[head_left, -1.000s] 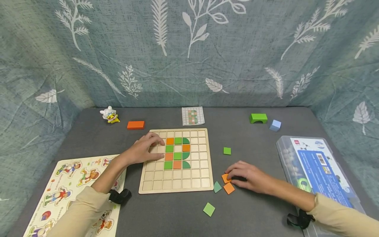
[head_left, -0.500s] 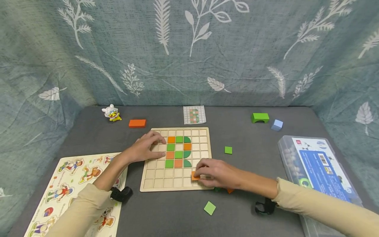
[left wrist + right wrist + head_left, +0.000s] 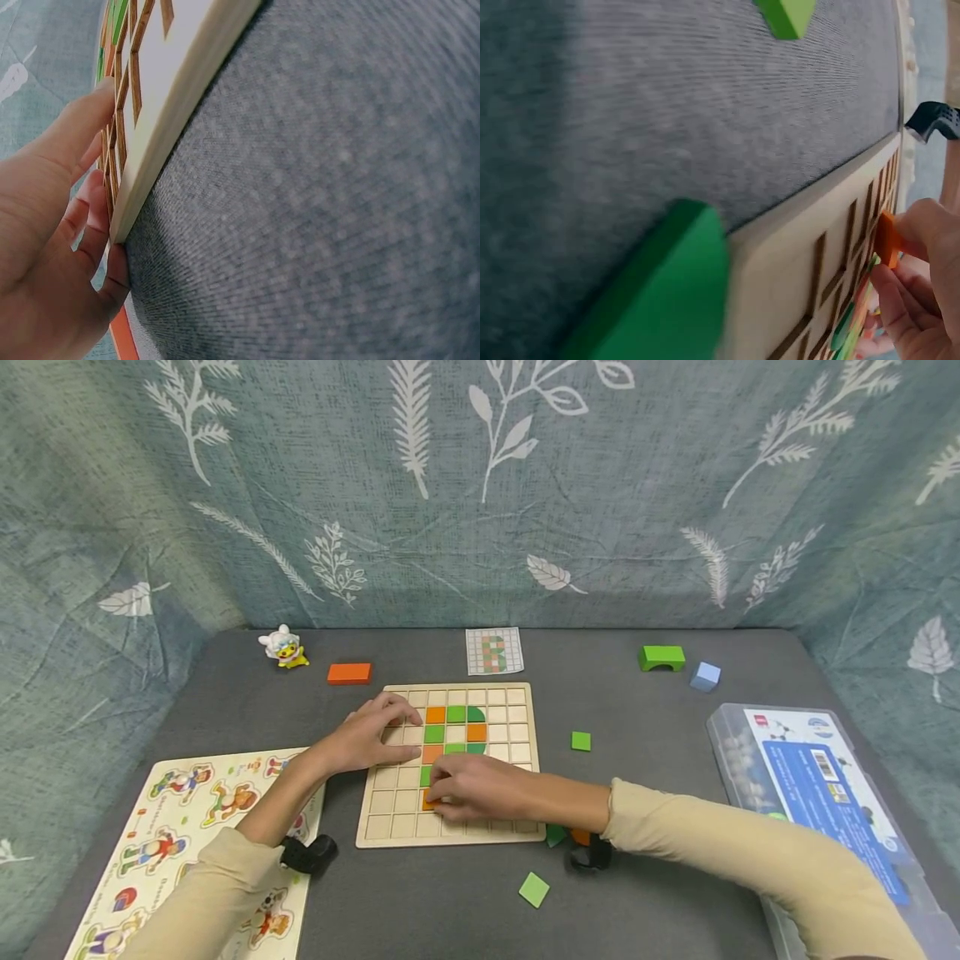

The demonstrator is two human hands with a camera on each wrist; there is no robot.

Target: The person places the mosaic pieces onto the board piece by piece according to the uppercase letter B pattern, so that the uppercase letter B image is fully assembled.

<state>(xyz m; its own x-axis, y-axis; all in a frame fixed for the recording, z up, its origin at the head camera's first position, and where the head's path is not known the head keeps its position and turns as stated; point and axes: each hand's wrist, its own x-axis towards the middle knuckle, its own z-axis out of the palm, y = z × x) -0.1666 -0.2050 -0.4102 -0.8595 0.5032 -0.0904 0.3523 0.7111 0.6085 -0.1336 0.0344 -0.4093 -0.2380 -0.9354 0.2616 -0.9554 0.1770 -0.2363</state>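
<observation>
In the head view, a wooden grid board (image 3: 375,833) bears green and orange square tiles and dark green quarter-round tiles. My right hand (image 3: 480,789) pinches an orange square tile (image 3: 427,800) low over the grid, just below a green tile (image 3: 426,775); the right wrist view has this orange tile (image 3: 887,240) tilted between thumb and fingers. Some placed tiles are hidden under that hand. My left hand (image 3: 367,735) rests on the board's left side, fingers and thumb spread. In the left wrist view, the left hand (image 3: 52,225) has one finger against the board's edge.
Right of the board lie a green tile (image 3: 581,741), a quarter-round tile (image 3: 556,835) and a partly hidden orange tile (image 3: 581,837); a light green tile (image 3: 534,890) lies nearer. A pattern card (image 3: 494,652) lies behind, a picture puzzle (image 3: 168,802) left, a plastic case (image 3: 817,793) right.
My right hand has picked up an orange tile from the table right of the board and carried it left across the grid. My left hand has stayed in place.
</observation>
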